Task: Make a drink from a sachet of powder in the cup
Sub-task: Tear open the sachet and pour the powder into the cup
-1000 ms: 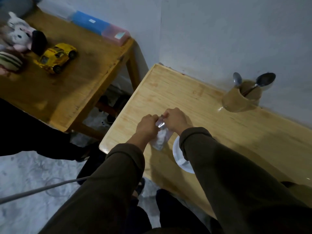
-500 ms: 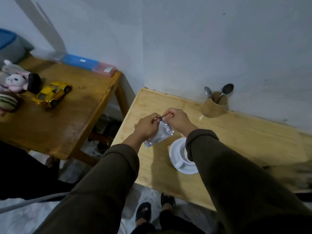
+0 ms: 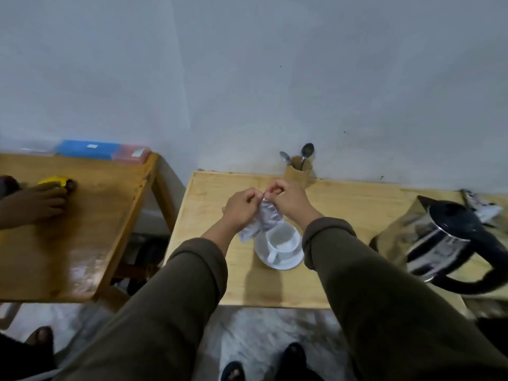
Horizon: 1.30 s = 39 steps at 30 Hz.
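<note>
A silvery sachet (image 3: pixel 261 221) hangs between my two hands above the light wooden table (image 3: pixel 343 204). My left hand (image 3: pixel 242 207) and my right hand (image 3: pixel 287 199) both pinch its top edge, fingertips close together. Just below the sachet stands a white cup (image 3: pixel 283 240) on a white saucer (image 3: pixel 288 261), its handle pointing toward me. The cup looks empty inside.
A black and steel kettle (image 3: pixel 450 243) stands at the table's right. A wooden holder with two spoons (image 3: pixel 298 171) stands by the wall. Another person's hand (image 3: pixel 35 204) rests on a yellow toy car (image 3: pixel 56 182) on the left table, near blue and pink boxes (image 3: pixel 101 149).
The view has tilted up and back, bringing the kettle into sight. My hands have lifted the sachet over the cup. Another person's hand has come onto the toy car.
</note>
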Each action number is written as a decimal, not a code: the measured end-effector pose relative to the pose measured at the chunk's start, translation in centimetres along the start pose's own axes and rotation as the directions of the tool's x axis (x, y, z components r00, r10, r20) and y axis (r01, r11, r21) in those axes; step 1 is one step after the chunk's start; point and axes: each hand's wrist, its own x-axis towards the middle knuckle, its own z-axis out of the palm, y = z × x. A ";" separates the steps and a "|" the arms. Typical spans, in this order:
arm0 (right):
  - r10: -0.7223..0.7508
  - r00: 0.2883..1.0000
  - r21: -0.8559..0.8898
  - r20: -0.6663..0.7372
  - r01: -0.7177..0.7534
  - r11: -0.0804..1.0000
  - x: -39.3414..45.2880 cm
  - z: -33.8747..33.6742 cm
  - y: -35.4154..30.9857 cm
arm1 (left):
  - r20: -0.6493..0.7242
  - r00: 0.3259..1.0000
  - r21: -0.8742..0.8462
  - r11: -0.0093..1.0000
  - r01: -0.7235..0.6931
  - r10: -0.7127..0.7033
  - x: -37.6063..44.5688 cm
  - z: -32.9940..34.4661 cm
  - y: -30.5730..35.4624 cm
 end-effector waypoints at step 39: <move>-0.054 0.971 -0.009 0.232 0.058 0.998 -3.6 -5.3 1.5 | -0.166 0.913 -0.452 0.852 0.265 -0.372 0.8 3.6 1.0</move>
